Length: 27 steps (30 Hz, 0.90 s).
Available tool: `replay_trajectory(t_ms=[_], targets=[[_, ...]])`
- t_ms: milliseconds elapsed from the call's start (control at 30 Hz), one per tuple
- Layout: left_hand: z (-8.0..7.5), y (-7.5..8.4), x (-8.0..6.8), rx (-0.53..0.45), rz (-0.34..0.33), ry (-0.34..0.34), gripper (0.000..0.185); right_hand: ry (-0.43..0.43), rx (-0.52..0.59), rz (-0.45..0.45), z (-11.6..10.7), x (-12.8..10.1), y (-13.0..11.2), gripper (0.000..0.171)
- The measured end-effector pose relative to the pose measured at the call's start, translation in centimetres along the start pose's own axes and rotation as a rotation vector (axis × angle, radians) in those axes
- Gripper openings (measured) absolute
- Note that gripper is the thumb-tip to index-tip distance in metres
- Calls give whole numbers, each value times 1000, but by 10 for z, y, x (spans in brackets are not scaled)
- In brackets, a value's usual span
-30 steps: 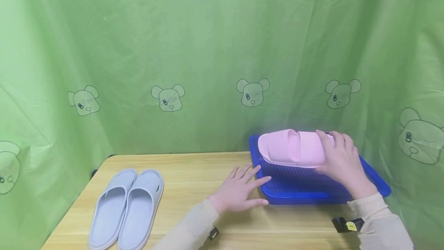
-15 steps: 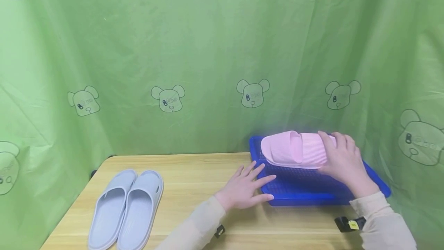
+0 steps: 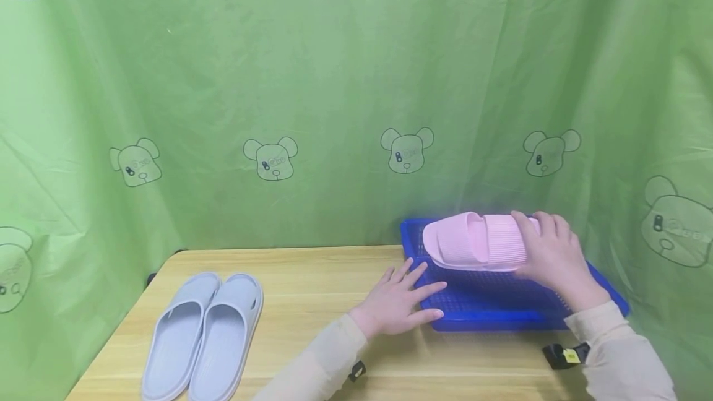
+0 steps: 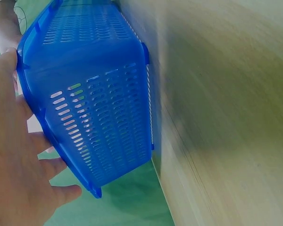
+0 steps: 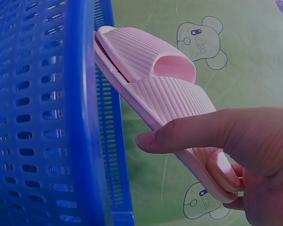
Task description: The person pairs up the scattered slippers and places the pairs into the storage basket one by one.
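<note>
My right hand (image 3: 551, 255) grips pink ribbed slippers (image 3: 453, 243) by their right end, thumb on the near side. Two ribbed straps show, seemingly a pair fitted into each other. They are held lengthwise over the blue plastic basket (image 3: 496, 320); in the right wrist view the slippers (image 5: 141, 61) slant, their far end at the basket's rim (image 5: 80, 113). My left hand (image 3: 392, 302) lies at the basket's left side with fingers spread and fairly straight. In the left wrist view its fingertips meet the rim of the slotted basket (image 4: 85, 56).
A pair of grey slippers (image 3: 195, 333) lies side by side on the left of the wooden table (image 3: 312, 283). A green curtain (image 3: 334, 79) with bear prints hangs behind and at both sides. Black straps (image 3: 562, 356) show by both wrists.
My left hand has shifted right and slightly up along the basket's side. The right hand and the pink slippers have moved slightly right and down. The grey slippers stay put.
</note>
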<state>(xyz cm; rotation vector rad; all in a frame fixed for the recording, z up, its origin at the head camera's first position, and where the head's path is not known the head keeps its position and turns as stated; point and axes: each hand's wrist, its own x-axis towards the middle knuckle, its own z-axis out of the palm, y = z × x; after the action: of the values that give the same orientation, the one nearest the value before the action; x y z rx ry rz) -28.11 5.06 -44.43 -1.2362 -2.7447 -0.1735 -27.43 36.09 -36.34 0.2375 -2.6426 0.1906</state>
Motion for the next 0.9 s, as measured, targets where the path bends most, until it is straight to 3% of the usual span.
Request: replay_trajectory(t_ms=[433, 700, 900], targets=[[1, -1, 0, 1, 9, 11, 57, -54, -24, -42, 11, 7, 4, 119], [-1, -1, 1, 11, 3, -1, 57, -144, -36, -19, 17, 11, 6, 121], [0, -1, 1, 17, -4, -5, 57, -165, -54, -31, 21, 12, 9, 120]])
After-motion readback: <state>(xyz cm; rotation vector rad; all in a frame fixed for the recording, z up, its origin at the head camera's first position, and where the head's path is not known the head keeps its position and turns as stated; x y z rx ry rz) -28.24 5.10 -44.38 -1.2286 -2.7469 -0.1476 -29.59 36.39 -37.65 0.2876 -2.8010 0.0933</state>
